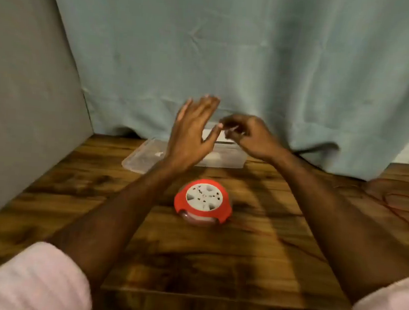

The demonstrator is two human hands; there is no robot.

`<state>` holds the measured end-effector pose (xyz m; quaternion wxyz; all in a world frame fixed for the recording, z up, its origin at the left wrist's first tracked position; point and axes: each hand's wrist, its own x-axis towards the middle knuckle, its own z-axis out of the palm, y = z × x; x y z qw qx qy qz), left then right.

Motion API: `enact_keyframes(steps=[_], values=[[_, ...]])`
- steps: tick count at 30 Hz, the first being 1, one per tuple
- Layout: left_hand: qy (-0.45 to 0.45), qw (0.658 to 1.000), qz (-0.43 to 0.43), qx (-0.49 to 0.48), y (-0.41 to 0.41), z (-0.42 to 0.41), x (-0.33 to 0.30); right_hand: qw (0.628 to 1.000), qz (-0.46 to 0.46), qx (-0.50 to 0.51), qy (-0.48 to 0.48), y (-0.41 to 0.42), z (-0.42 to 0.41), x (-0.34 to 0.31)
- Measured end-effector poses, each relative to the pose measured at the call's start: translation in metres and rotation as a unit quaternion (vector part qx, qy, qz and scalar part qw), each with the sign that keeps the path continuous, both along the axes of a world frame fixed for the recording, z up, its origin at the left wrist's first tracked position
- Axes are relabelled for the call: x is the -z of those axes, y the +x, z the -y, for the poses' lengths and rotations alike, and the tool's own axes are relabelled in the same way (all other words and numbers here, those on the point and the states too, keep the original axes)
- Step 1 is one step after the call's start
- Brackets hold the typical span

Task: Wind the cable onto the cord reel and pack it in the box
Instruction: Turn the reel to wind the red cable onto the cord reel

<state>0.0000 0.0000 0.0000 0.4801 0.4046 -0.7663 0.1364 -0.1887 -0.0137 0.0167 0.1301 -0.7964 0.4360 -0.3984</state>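
Note:
A round red cord reel (pixel 203 203) with a white hub lies flat in the middle of the wooden table (pixel 97 195). A thin red cable (pixel 395 206) lies loose on the table at the right, running toward the reel. A clear plastic box (pixel 225 157) stands at the back, its lid (pixel 142 158) lying beside it on the left. My left hand (pixel 193 132) is raised above the box with its fingers spread and empty. My right hand (pixel 249 135) hovers beside it, blurred, fingers curled; nothing clear shows in it.
A pale blue curtain (pixel 230 59) hangs behind the table and touches its back edge. A grey panel (pixel 27 92) closes the left side. Pink sleeves show at both bottom corners.

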Motion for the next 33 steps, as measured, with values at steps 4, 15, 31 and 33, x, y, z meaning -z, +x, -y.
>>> enact_keyframes(steps=[4,15,31,33], values=[[0.17,0.983,-0.066,0.021,0.008,-0.028,0.089,0.969,-0.219,-0.052,0.104,0.01,-0.03,0.074],[0.37,0.898,-0.233,-0.04,0.032,-0.012,0.154,0.942,-0.314,-0.033,0.116,0.014,-0.015,0.101],[0.411,0.863,-0.295,0.007,0.02,0.03,0.156,0.98,-0.128,0.02,0.152,-0.002,-0.005,0.131],[0.396,0.862,-0.316,0.006,0.018,0.029,0.155,0.98,-0.129,0.031,0.151,-0.001,-0.005,0.132]])
